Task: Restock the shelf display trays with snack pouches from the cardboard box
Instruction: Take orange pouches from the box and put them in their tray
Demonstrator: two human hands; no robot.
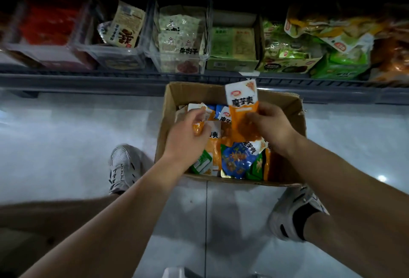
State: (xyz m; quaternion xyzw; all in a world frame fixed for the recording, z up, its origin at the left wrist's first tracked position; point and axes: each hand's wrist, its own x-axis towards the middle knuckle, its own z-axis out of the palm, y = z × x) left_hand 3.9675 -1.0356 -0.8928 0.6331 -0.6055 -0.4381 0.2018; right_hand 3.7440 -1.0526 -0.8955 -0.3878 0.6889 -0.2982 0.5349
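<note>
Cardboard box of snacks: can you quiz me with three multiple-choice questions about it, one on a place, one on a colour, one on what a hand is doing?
1. Where does the cardboard box stand?
A. On the floor in front of the shelf
B. Up in a shelf tray
C. On a trolley

2. What colours is the raised pouch in the right hand?
A. Blue and green
B. White and orange
C. Black and red

3. What is the left hand doing?
A. Resting flat on the floor
B. Reaching into a shelf tray
C. Gripping an orange pouch inside the box

Answers:
1 A, the box sits on pale tiles between the feet and the shelf edge.
2 B, it has a white top and an orange body.
3 C, its fingers curl round the pouch.
</note>
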